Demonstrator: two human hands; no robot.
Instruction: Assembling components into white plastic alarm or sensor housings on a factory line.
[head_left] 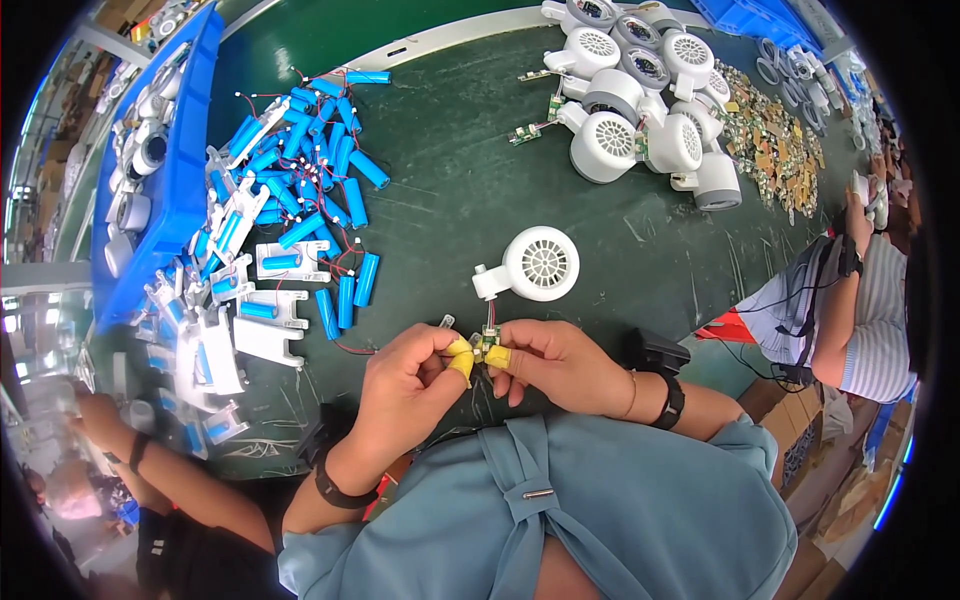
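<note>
Close to my body, my right hand [560, 368] pinches a small green circuit board [491, 338] between thumb and fingers. Thin wires run from the board up to a white round fan head [541, 264] with a slotted grille, which lies on the table just beyond. My left hand [412, 375] is closed right beside the board, its fingertips pressed together. Whatever is between them is too small and covered to make out. Yellow coverings wrap fingertips on both hands. A small pale piece [447, 321] shows just above my left fingers.
On the left lie many blue cylindrical batteries [352, 203] with wires, and white plastic brackets [268, 342]. A blue bin [190, 150] stands beyond them. More fan heads [606, 146] and a heap of small boards [770, 140] sit at far right. Co-workers' arms [190, 480] flank both sides.
</note>
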